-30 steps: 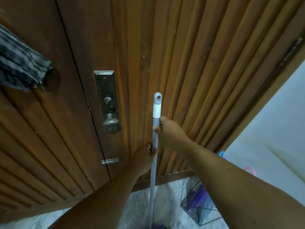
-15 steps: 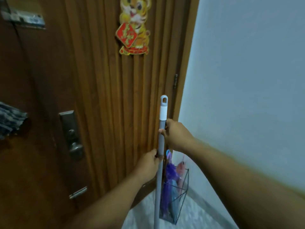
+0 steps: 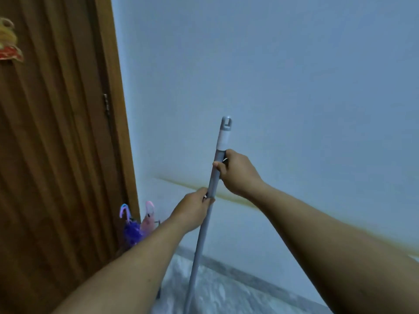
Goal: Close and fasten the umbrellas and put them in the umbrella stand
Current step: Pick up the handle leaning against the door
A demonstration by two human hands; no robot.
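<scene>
Both hands grip a long grey pole (image 3: 205, 225) with a white collar and a hanging loop at its top; it stands nearly upright and its lower end runs out of view. My right hand (image 3: 235, 172) holds it just below the collar. My left hand (image 3: 195, 208) holds it lower down. Behind my left forearm, by the door frame, a purple umbrella (image 3: 131, 231) with a curved blue handle and a pink umbrella (image 3: 147, 222) with a curved pink handle stand upright in a wire umbrella stand (image 3: 158, 222), mostly hidden by my arm.
A ribbed wooden door (image 3: 52, 155) fills the left, with a tiger decoration (image 3: 9, 41) at its upper left edge. A pale blue wall (image 3: 272, 75) fills the right. A marbled floor (image 3: 226, 293) and a grey skirting strip lie below.
The view has swung right, from the door with its lock and a hanging striped umbrella to the wall. Both hands keep the same grip on the pole. The stand with umbrellas now sits at lower left.
</scene>
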